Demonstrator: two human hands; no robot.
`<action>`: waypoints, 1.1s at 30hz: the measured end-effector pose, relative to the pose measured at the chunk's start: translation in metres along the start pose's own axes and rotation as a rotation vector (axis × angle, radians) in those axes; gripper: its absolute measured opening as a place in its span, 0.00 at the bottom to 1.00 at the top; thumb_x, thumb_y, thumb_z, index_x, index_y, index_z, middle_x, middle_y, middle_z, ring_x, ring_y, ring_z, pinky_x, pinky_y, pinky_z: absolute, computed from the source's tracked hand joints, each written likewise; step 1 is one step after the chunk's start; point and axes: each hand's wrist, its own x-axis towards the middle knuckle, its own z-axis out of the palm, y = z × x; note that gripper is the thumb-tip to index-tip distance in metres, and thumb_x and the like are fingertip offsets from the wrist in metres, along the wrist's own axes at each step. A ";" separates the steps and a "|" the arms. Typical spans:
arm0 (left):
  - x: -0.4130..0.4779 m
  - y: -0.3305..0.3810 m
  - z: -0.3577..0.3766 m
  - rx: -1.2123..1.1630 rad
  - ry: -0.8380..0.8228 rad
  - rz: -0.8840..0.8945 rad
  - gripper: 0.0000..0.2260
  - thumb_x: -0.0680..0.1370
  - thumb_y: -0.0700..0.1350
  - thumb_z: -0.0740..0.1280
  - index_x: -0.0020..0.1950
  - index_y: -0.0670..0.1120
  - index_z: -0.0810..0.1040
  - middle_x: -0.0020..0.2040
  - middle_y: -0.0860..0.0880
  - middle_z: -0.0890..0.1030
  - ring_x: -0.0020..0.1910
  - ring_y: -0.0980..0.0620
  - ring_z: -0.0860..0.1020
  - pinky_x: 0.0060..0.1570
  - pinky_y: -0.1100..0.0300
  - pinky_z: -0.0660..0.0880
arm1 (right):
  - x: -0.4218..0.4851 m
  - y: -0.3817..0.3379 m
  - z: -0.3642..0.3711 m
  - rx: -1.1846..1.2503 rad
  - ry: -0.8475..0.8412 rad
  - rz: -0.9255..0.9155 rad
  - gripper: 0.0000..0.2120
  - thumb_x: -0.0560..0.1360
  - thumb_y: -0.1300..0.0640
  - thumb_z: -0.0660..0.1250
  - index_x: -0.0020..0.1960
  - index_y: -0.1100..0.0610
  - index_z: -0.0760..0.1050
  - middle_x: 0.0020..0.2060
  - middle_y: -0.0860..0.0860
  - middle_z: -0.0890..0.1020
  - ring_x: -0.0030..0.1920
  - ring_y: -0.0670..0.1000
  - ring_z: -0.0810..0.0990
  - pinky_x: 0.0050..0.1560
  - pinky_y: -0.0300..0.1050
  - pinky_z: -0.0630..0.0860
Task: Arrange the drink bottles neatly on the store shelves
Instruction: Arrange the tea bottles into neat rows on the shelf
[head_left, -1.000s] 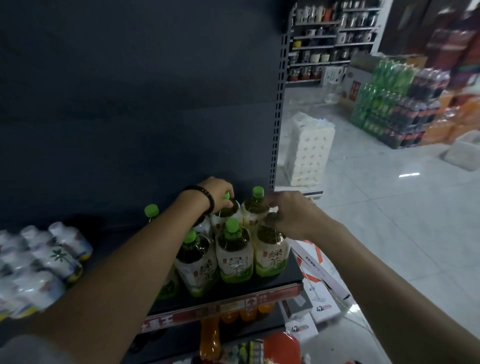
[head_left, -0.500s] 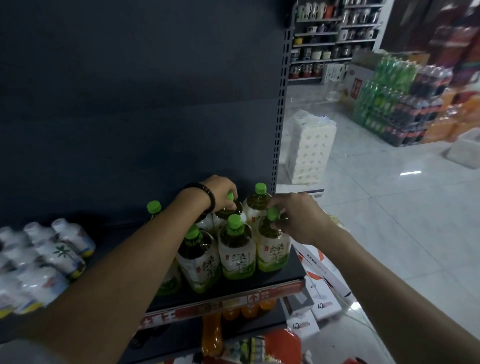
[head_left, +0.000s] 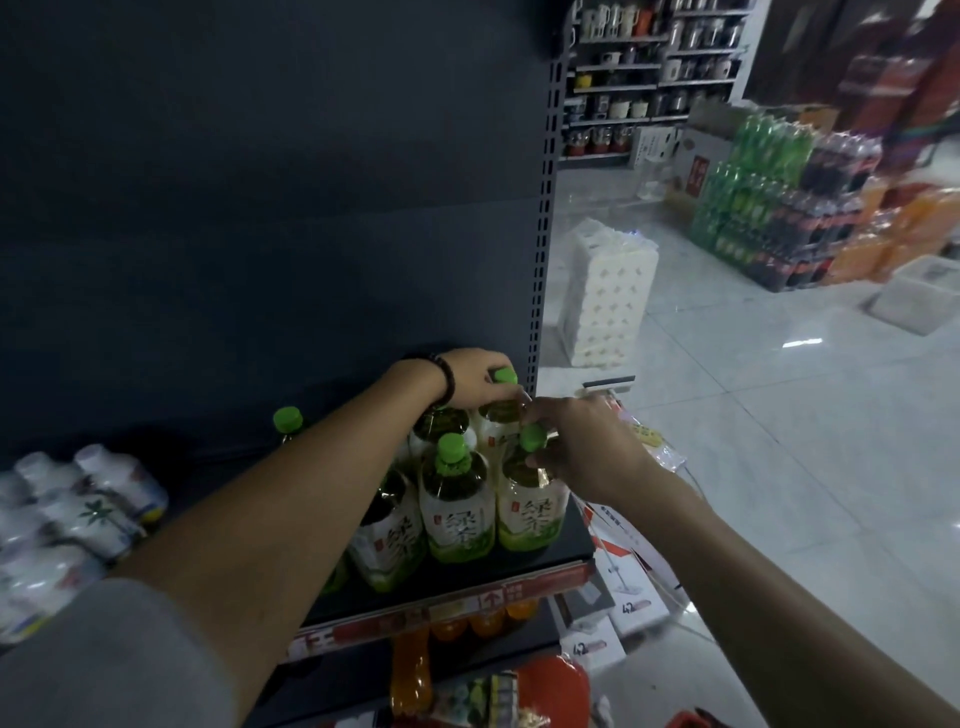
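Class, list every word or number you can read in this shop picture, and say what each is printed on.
"绿茶": label of the middle front bottle.
"绿茶": label of the right front bottle.
"42": the white boxes on the floor.
Shelf strip: print too blurred to read.
Red carton far off: too small to read.
White bottles: labels too blurred to read.

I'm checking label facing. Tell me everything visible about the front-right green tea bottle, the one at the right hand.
The front-right green tea bottle looks like clear plastic, with dark greenish liquid showing at the shoulder, a bright green screw cap and a white-and-green label with large Chinese characters facing forward. It stands upright at the right front corner of the dark shelf, close against the next bottle. The right hand grips its neck just under the cap.
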 end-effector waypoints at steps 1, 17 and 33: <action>0.001 -0.001 0.001 0.008 0.006 0.008 0.15 0.81 0.63 0.66 0.61 0.55 0.79 0.58 0.51 0.84 0.54 0.50 0.82 0.57 0.49 0.80 | 0.000 0.000 0.001 0.006 0.003 -0.001 0.23 0.71 0.55 0.79 0.65 0.46 0.80 0.52 0.52 0.87 0.48 0.55 0.86 0.52 0.54 0.84; 0.000 -0.013 -0.004 0.040 -0.060 -0.003 0.23 0.75 0.74 0.62 0.64 0.65 0.79 0.63 0.58 0.81 0.60 0.54 0.79 0.64 0.49 0.77 | 0.001 0.003 0.005 0.008 0.030 -0.023 0.19 0.72 0.54 0.78 0.62 0.48 0.79 0.51 0.52 0.86 0.48 0.55 0.85 0.50 0.54 0.83; 0.004 -0.001 0.019 0.080 -0.056 0.012 0.21 0.80 0.60 0.69 0.72 0.59 0.75 0.67 0.52 0.79 0.60 0.48 0.79 0.63 0.46 0.77 | -0.003 0.007 0.010 0.062 0.046 -0.016 0.19 0.71 0.55 0.78 0.60 0.47 0.79 0.50 0.50 0.86 0.48 0.54 0.85 0.49 0.54 0.83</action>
